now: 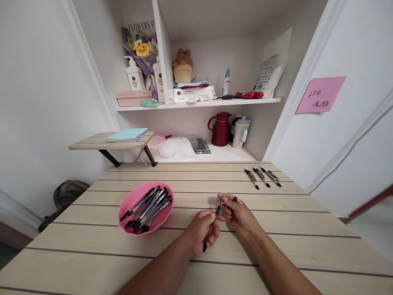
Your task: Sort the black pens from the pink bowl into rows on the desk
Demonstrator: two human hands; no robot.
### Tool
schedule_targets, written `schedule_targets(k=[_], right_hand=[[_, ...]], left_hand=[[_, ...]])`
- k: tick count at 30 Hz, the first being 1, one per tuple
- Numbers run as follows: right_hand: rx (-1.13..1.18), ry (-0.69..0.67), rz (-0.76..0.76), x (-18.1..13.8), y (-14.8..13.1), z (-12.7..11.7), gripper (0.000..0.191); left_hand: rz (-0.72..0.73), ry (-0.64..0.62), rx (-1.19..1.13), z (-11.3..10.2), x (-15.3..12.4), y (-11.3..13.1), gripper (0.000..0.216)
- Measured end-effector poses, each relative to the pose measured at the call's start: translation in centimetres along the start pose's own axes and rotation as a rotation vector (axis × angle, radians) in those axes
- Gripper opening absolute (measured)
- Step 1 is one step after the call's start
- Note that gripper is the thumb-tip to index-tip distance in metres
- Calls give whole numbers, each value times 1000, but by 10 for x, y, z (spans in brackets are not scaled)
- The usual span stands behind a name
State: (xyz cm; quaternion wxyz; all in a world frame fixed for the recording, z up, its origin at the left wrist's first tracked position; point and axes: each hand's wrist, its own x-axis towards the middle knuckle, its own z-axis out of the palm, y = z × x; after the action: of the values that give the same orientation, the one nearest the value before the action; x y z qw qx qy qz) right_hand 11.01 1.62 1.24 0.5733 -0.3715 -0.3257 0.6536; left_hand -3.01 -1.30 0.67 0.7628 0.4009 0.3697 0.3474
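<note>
Near the middle of the wooden table, my left hand point(202, 231) is closed around the barrel of a pen point(218, 211) with a black grip and a black end. The pen tilts with its tip up towards my right hand point(236, 213). The thumb and fingers of that hand pinch together at the tip. A black pen cap point(235, 199) pokes out from the right hand's curled fingers. To the left stands a pink bowl point(123, 205) holding several black-and-clear pens point(150, 207). Several more pens point(259, 176) lie in slanted groups at the right rear.
A small raised shelf point(89, 141) with blue paper point(127, 134) stands at the back left. Behind the table point(276, 246), the cabinet holds a red jug point(220, 129), a lidded cup point(241, 133) and a plastic bag point(176, 147). A pink note point(321, 95) is stuck on the right.
</note>
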Motion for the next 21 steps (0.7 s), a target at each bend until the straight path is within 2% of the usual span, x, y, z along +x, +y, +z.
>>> schedule_targets(k=[3,6,9,12,16,19,21], right_hand=[[30,38,-64,2,-2,-1,31],[-16,44,-113,5,-1,-3,30],[-133,141,-188,10,-2,-8,31],[-604,273,-233,15,-3,-18,27],[-1235,341,-205,16,-1,-24,18],[-1562,394,-229,15,4,-20,16],[-1585,389,-300,16,8,-16,14]], left_hand=[[-11,-33,2,0,-1,2,41],[-3,-37,66,-1,-1,0,32],[-8,-47,122,-1,-1,-2,26],[1,-24,122,-2,0,-3,25],[20,26,85,-3,2,-2,24],[27,32,64,-5,3,-3,25],[30,40,54,-5,4,-3,26]])
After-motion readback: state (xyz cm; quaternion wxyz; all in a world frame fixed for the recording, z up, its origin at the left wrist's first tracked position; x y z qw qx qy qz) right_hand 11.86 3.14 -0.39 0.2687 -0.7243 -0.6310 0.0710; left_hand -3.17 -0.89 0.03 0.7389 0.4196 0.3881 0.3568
